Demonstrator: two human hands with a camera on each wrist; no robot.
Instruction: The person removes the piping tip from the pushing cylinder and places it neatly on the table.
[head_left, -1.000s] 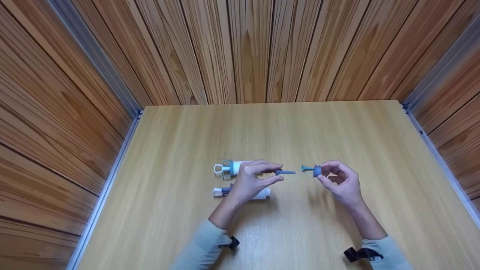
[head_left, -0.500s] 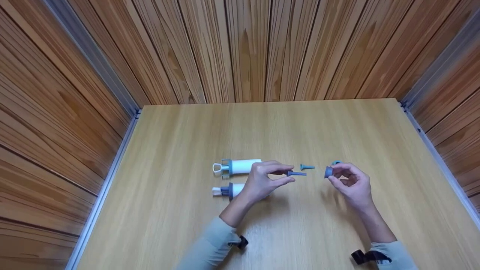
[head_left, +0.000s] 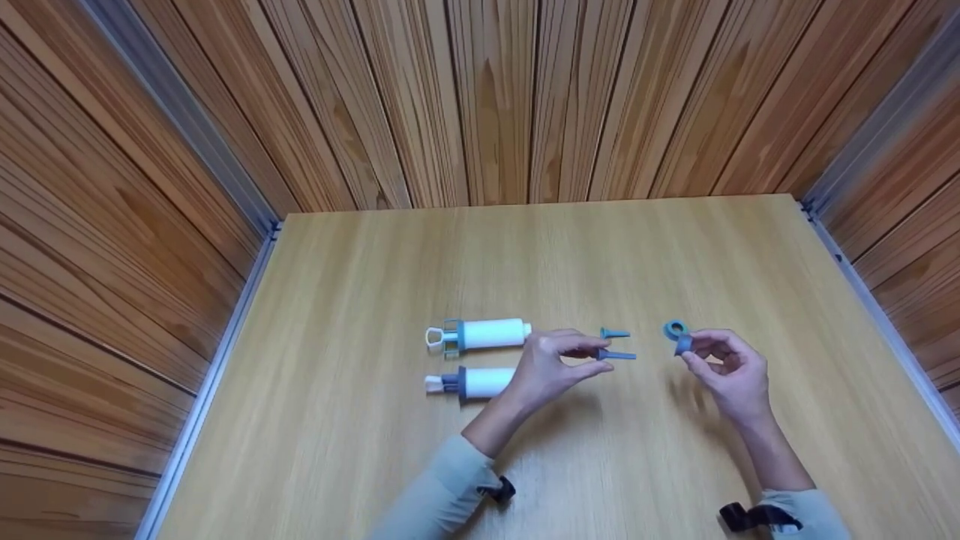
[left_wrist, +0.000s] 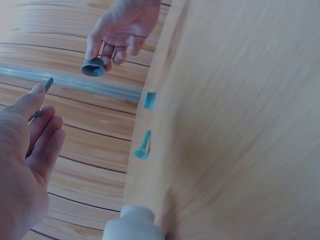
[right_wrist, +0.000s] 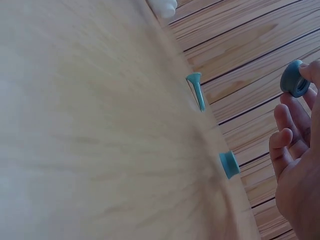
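My left hand (head_left: 550,367) pinches a dark blue tapered nozzle (head_left: 620,356) between thumb and fingers, its thin end facing right. Held by its rim in my right hand (head_left: 731,381) is a dark blue ring cap (head_left: 683,345); the right wrist view shows the cap's (right_wrist: 296,80) hollow opening. Both held pieces are above the table and apart. A teal ring cap (head_left: 674,328) lies just beyond the right hand. Beside it to the left lies a teal nozzle (head_left: 616,333), flared at one end, seen also in the left wrist view.
Two white-barrelled plunger syringes lie side by side at the left: a teal-fitted syringe (head_left: 491,333) farther back and a dark-blue-fitted syringe (head_left: 486,382) nearer, its right end hidden by the left hand. Wooden panel walls (head_left: 495,105) enclose the wooden table (head_left: 330,450).
Both hands have moved right, still holding the dark blue nozzle and cap. The teal ring cap and the teal-fitted syringe's tip have come into sight from behind them.
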